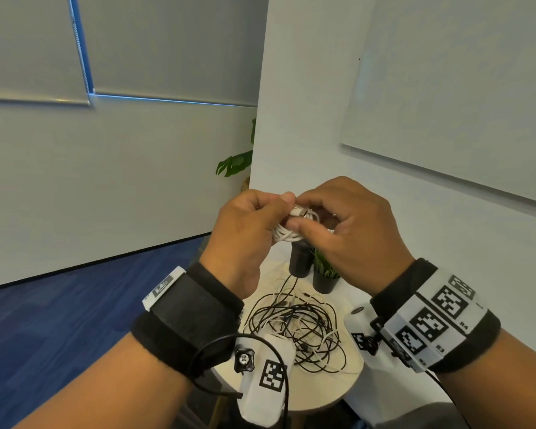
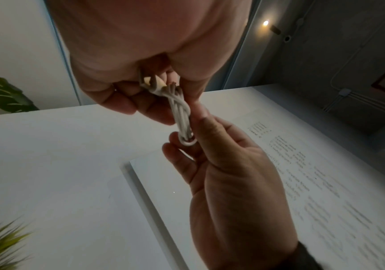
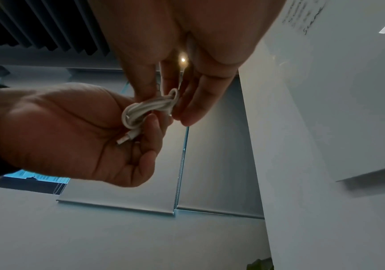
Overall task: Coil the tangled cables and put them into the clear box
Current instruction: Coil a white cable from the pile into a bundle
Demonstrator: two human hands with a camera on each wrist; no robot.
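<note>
Both hands pinch one coiled white cable (image 1: 293, 226) — left hand (image 1: 245, 233) and right hand (image 1: 350, 230) at opposite ends (long axis running hand to hand) — above the tangled cables (image 1: 297, 329) on the counter (image 1: 328, 394).

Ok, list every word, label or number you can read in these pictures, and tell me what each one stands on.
"R4": on the white marker band at the right wrist, beside one square code.
"R3": on the same band, beside the next code.
Handwriting on the whiteboard: several lines, too blurred to read in either wrist view.
Small label on the left wristband: too small to read.
The square codes hold patterns, not words.
</note>
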